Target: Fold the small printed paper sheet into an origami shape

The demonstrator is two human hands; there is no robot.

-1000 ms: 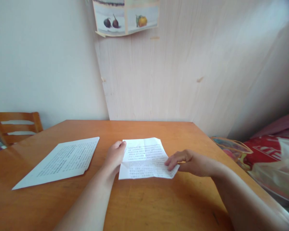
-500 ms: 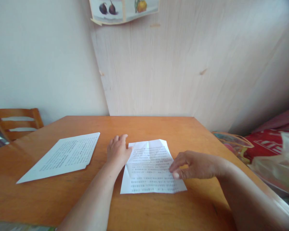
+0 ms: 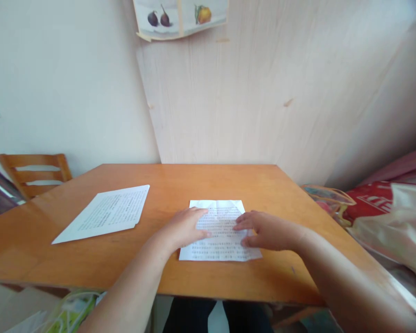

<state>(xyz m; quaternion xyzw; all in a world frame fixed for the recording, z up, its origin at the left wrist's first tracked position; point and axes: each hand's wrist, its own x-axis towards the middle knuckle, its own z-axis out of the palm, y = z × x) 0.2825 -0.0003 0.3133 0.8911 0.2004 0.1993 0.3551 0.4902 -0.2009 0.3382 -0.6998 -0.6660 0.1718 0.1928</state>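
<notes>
A creased sheet of printed paper [image 3: 222, 249] lies unfolded on the wooden table [image 3: 131, 266] in front of me. My left hand [image 3: 187, 226] is over its left side, thumb and fingers apart. On the opposite side, my right hand [image 3: 263, 229] reaches over the right edge with its fingers spread. Both hands are on or just above the paper; whether they press on it I cannot tell. Fold lines run across the upper part of the sheet.
A stack of printed sheets [image 3: 107, 212] lies on the table's left. Beyond it stands a wooden chair [image 3: 38, 175]. Bags, one a red bag [image 3: 369, 201], are heaped past the right edge. A fruit picture [image 3: 183, 18] hangs on the wall behind.
My left hand has moved right, from the paper's left edge onto its left side. My right hand has shifted slightly up and left over the sheet. The camera view has moved a little.
</notes>
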